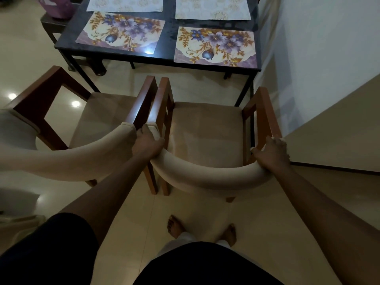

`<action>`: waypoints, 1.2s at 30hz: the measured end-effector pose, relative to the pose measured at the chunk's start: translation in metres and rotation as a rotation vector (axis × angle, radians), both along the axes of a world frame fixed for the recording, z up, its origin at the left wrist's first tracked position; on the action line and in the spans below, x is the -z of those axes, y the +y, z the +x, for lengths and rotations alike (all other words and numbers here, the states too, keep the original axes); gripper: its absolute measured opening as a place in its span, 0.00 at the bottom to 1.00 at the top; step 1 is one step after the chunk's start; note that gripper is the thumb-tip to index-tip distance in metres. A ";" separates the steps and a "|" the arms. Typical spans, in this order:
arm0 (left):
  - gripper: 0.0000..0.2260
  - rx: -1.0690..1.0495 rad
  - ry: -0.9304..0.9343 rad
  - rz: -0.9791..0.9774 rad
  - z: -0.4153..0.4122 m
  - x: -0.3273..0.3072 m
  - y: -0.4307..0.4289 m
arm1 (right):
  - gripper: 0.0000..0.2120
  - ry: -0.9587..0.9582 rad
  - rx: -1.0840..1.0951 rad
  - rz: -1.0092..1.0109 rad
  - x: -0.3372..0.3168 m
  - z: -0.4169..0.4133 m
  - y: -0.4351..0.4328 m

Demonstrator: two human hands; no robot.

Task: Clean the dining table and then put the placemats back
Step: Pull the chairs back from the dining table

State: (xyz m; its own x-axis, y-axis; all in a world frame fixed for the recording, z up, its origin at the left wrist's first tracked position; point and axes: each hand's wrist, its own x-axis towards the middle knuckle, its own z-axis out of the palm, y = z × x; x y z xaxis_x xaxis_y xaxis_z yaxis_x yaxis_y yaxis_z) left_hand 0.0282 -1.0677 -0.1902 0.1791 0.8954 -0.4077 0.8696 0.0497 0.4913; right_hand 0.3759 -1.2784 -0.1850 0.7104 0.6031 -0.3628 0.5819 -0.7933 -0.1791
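The dark dining table (167,38) stands ahead with placemats on it. Two floral placemats lie near its front edge, one on the left (121,30) and one on the right (216,47). Two pale patterned placemats lie behind them, left (125,4) and right (212,7). A wooden armchair (207,132) with a beige seat stands just short of the table. My left hand (147,141) grips the left end of its padded curved backrest (205,173). My right hand (272,153) grips the right end.
A second matching armchair (96,120) stands tight against the left side of the one I hold. A white wall (329,48) runs along the right. A purple basket (58,6) sits on a low stool at the far left. My bare feet stand on the tiled floor (201,219).
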 end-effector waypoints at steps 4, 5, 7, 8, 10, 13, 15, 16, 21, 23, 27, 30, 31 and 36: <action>0.37 0.094 -0.094 0.048 0.003 -0.010 -0.009 | 0.35 -0.004 -0.108 -0.008 -0.006 -0.038 0.017; 0.36 0.090 -0.122 0.048 -0.002 -0.013 -0.011 | 0.37 0.044 -0.128 0.033 -0.007 -0.049 0.024; 0.32 0.097 -0.198 0.052 -0.006 -0.024 -0.016 | 0.38 0.149 -0.146 0.093 -0.010 -0.065 0.035; 0.31 0.085 -0.231 0.049 -0.013 -0.029 -0.020 | 0.37 0.193 -0.182 0.111 -0.013 -0.077 0.042; 0.28 0.076 -0.285 0.067 -0.019 -0.041 -0.023 | 0.35 0.249 -0.249 0.162 -0.023 -0.095 0.055; 0.23 0.026 -0.310 0.104 -0.035 -0.062 -0.031 | 0.33 0.297 -0.365 0.233 -0.041 -0.130 0.073; 0.17 -0.060 -0.312 0.126 -0.056 -0.070 -0.042 | 0.32 0.349 -0.455 0.258 -0.050 -0.153 0.088; 0.15 -0.076 -0.335 0.130 -0.059 -0.074 -0.045 | 0.32 0.371 -0.459 0.277 -0.055 -0.157 0.090; 0.22 -0.313 -0.280 0.284 -0.131 -0.083 -0.072 | 0.28 0.510 -0.675 0.340 -0.079 -0.228 0.124; 0.21 -0.380 -0.290 0.321 -0.158 -0.085 -0.078 | 0.28 0.542 -0.737 0.359 -0.083 -0.256 0.132; 0.19 -0.488 -0.269 0.399 -0.221 -0.094 -0.072 | 0.28 0.560 -0.851 0.382 -0.091 -0.321 0.157; 0.19 -0.550 -0.267 0.423 -0.274 -0.095 -0.059 | 0.28 0.537 -0.907 0.371 -0.097 -0.375 0.182; 0.20 -0.578 -0.275 0.429 -0.294 -0.094 -0.054 | 0.28 0.540 -0.923 0.364 -0.097 -0.396 0.191; 0.21 -0.643 -0.296 0.385 -0.394 -0.087 -0.032 | 0.28 0.543 -0.933 0.369 -0.097 -0.503 0.223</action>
